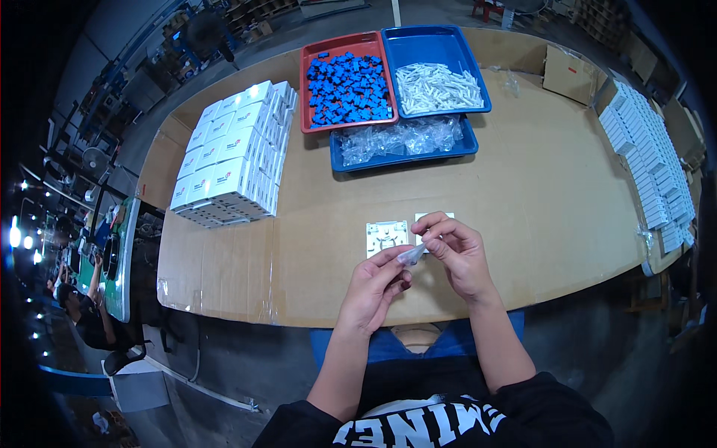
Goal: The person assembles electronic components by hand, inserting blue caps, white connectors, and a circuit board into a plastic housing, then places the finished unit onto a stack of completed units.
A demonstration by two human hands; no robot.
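Between my two hands, above the front of the cardboard-covered table, is a small clear plastic bag (411, 255) with something pale in it; its contents are too small to make out. My left hand (377, 287) pinches the bag's lower left end with thumb and fingers. At its upper right end my right hand (457, 257) is closed, thumb and forefinger together on the plastic. Just beyond my hands lies a white square plastic plate (386, 233) with moulded parts facing up. A second white piece (424, 219) beside it is mostly hidden behind my right hand.
At the back stand a red tray (306, 116) of blue parts and a blue tray (484, 97) of white plugs. In front of them, a lower blue tray (407, 162) holds clear bags. White boxes (230, 160) are stacked left; white pieces (648, 160) line the right edge.
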